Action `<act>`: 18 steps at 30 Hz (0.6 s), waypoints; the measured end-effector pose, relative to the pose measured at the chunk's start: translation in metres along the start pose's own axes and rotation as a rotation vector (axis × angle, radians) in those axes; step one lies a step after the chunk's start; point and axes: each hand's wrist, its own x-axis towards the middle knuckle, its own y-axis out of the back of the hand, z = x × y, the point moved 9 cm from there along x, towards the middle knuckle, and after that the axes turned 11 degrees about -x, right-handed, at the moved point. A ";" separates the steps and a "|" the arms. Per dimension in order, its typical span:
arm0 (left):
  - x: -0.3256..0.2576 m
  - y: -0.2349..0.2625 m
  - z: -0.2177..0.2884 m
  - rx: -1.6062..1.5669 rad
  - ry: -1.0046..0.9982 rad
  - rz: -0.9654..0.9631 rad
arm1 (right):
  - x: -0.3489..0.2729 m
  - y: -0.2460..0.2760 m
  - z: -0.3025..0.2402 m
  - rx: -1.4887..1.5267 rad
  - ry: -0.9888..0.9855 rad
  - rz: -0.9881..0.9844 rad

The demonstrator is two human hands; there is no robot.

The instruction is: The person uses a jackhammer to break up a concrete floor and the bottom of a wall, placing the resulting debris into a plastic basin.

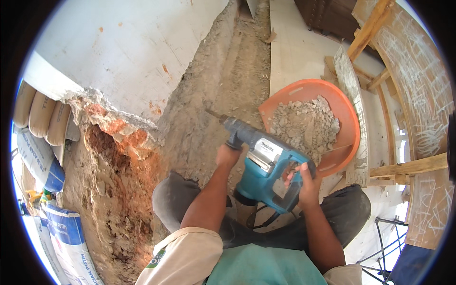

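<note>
- Rough grey-brown dirt floor runs beside a white plastered wall, whose broken lower edge bares red brick.
- Teal-and-black power hammer drill is held between the person's bent, dark-trousered knees, seemingly to keep its weight close to the body.
- Left hand has its fingers curled round the black side handle, partly hidden by it, likely to support and aim the nose.
- Right hand has its fingers closed round the rear loop handle, probably for control near the trigger.
- Slim metal bit points forward and left over the floor; contact cannot be told.
- Round orange plastic tub sits just right of the drill, presumably gathering its grey rubble within reach.
</note>
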 end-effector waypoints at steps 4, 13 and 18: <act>0.021 -0.001 -0.014 0.032 -0.031 0.009 | 0.004 -0.009 0.004 0.022 -0.033 -0.006; 0.019 -0.003 -0.006 0.070 -0.036 0.003 | 0.008 -0.009 0.007 0.031 -0.040 0.031; 0.022 0.002 -0.005 0.104 -0.019 -0.012 | 0.008 -0.017 0.010 0.037 -0.051 0.012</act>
